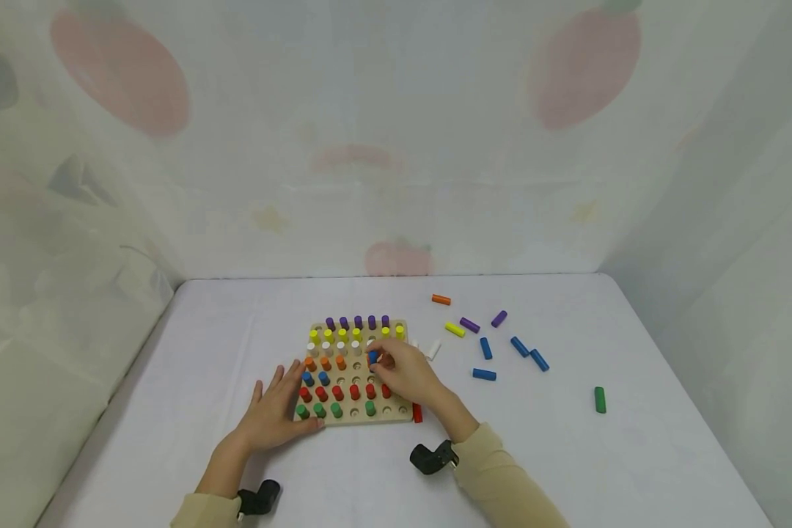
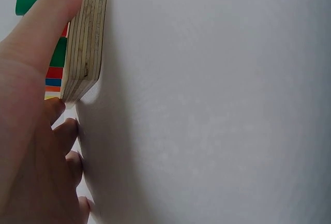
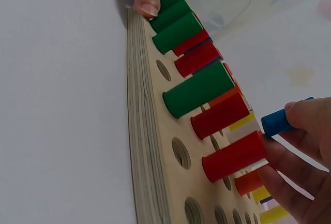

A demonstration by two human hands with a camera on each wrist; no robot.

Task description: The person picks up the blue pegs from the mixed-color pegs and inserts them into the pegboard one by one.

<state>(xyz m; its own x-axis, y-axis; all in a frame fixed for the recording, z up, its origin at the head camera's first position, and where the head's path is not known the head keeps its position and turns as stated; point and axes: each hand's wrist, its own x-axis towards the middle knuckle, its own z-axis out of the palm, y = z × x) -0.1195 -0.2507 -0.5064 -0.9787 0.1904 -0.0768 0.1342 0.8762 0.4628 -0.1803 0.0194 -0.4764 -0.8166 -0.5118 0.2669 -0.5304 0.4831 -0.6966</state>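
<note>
A wooden peg board (image 1: pixel 378 421) lies on the table, with coloured pegs standing in rows of holes. My right hand (image 1: pixel 404 370) pinches a blue peg (image 3: pixel 275 123) between thumb and fingers, above the pegs on the board's right half. In the right wrist view its lower fingers are close to a standing red peg (image 3: pixel 235 157). My left hand (image 1: pixel 270 412) rests at the board's front left corner, fingers spread along the left side. Its thumb (image 2: pixel 64 1) lies on the front edge, beside a green peg (image 2: pixel 28 1).
Loose blue pegs (image 1: pixel 485 375), purple pegs (image 1: pixel 470 325), a yellow peg (image 1: pixel 455 329), an orange peg (image 1: pixel 441 299) and a white peg (image 1: pixel 434 350) lie right of the board. A green peg (image 1: pixel 600 400) is farther right. One red peg (image 1: pixel 418 413) lies against the board's right side.
</note>
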